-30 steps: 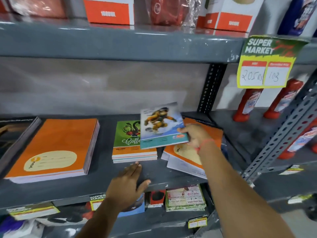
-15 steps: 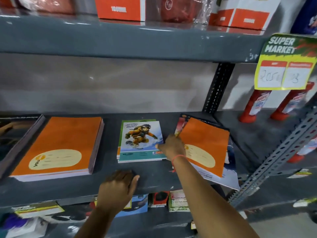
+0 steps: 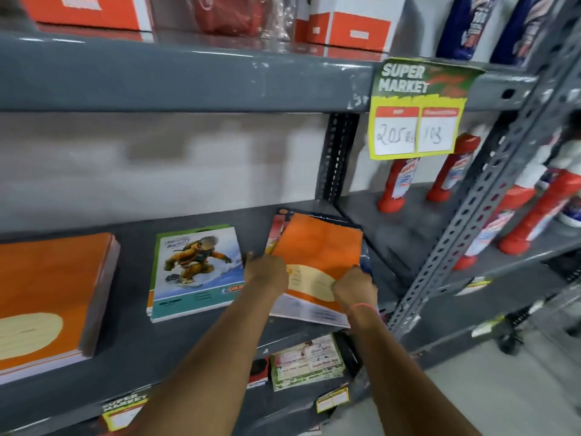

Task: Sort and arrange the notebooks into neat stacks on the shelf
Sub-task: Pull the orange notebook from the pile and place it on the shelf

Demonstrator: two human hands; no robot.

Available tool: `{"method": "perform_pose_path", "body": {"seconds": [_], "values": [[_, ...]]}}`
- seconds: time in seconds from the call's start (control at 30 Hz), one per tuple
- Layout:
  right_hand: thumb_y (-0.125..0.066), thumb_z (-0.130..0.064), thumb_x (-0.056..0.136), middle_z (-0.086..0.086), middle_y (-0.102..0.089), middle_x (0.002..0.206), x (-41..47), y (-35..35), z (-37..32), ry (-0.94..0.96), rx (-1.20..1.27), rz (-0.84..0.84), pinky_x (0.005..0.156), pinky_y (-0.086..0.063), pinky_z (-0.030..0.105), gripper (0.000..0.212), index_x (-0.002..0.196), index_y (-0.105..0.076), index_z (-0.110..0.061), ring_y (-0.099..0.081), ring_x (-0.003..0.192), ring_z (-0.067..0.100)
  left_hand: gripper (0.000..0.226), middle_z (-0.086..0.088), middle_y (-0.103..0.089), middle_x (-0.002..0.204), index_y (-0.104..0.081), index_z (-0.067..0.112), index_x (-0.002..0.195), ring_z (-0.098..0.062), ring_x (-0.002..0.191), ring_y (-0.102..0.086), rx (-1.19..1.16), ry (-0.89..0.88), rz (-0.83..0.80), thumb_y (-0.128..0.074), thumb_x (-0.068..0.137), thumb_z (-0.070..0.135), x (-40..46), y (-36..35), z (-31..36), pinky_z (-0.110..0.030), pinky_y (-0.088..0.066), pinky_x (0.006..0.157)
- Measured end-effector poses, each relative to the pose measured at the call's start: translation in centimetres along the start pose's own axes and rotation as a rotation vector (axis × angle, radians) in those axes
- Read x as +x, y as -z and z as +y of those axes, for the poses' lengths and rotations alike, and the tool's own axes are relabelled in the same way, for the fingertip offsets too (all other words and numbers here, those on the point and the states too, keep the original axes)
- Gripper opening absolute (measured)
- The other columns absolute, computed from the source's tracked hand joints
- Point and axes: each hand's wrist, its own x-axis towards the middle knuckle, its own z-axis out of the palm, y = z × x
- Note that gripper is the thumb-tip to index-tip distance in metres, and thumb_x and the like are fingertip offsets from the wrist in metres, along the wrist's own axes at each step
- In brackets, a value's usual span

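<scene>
An orange notebook (image 3: 317, 247) lies askew on top of an untidy pile at the right end of the grey shelf (image 3: 132, 278). My left hand (image 3: 265, 272) grips its left edge and my right hand (image 3: 355, 286) grips its front right corner. Under it, a white-edged notebook (image 3: 311, 313) sticks out past the shelf front, and red and dark covers show behind. Left of my hands sits a small stack topped by a snowboarder notebook (image 3: 195, 269). A thick stack of orange notebooks (image 3: 47, 294) lies at the far left.
A perforated upright (image 3: 338, 158) stands behind the pile and a slanted steel brace (image 3: 471, 221) to its right. Red bottles (image 3: 396, 187) fill the neighbouring shelf. A price tag (image 3: 415, 121) hangs from the shelf above. Small packets (image 3: 306, 361) lie on the shelf below.
The snowboarder notebook was laid on the small stack and released. My right hand moved right to the orange notebook's corner. My left hand rose from the shelf's front to its left edge.
</scene>
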Motion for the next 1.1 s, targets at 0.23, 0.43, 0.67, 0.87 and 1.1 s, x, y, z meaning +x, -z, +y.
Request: {"method": "perform_pose_path", "body": {"seconds": [0.23, 0.43, 0.67, 0.87, 1.1], "values": [[-0.056, -0.006, 0.085, 0.019, -0.053, 0.131, 1.6, 1.8, 0.4, -0.155, 0.309, -0.188, 0.084, -0.052, 0.040, 0.048, 0.131, -0.042, -0.005, -0.052, 0.117, 0.036, 0.018, -0.013, -0.066, 0.108, -0.061, 0.007, 0.099, -0.028, 0.102, -0.060, -0.177, 0.173, 0.071, -0.055, 0.085, 0.017, 0.3, 1.1, 0.7, -0.035, -0.046, 0.090], [-0.058, -0.001, 0.083, 0.019, -0.051, 0.132, 1.8, 2.1, 0.9, -0.190, 0.400, -0.282, 0.086, -0.047, 0.040, 0.048, 0.130, -0.045, 0.000, -0.050, 0.117, 0.038, 0.018, -0.016, -0.065, 0.108, -0.057, 0.004, 0.102, -0.030, 0.097, -0.063, -0.406, 0.269, 0.049, -0.048, 0.086, 0.004, -0.1, 2.2, 1.1, -0.033, -0.047, 0.068], [-0.056, -0.009, 0.085, 0.018, -0.044, 0.138, 2.0, 1.8, 0.9, -0.126, 0.112, -0.199, 0.100, -0.040, 0.040, 0.055, 0.136, -0.036, -0.005, -0.043, 0.126, 0.033, 0.004, -0.014, -0.066, 0.101, -0.053, 0.006, 0.084, -0.027, 0.086, -0.062, -0.528, 0.314, 0.023, -0.049, 0.085, 0.004, -1.8, 3.1, 1.7, -0.032, -0.049, 0.069], [-0.055, 0.011, 0.080, 0.027, -0.057, 0.125, 1.7, 3.7, 2.8, -0.183, 0.518, -0.361, 0.098, -0.044, 0.048, 0.031, 0.111, -0.057, 0.008, -0.054, 0.114, 0.040, 0.002, -0.007, -0.058, 0.075, -0.055, 0.007, 0.081, -0.018, 0.061, -0.052, -0.641, 0.336, -0.002, -0.053, 0.083, 0.008, -2.4, 3.9, 2.1, -0.023, -0.040, 0.048], [-0.065, 0.010, 0.071, 0.026, -0.064, 0.116, 0.4, 3.8, 1.0, -0.077, 0.610, -0.309, 0.097, -0.046, 0.051, 0.018, 0.089, -0.061, 0.006, -0.060, 0.106, 0.040, 0.027, -0.002, -0.049, 0.059, -0.048, 0.011, 0.055, -0.018, 0.062, -0.052, -0.748, 0.359, -0.002, -0.059, 0.079, 0.012, -3.7, 5.1, -1.8, -0.024, -0.036, 0.045]]}}
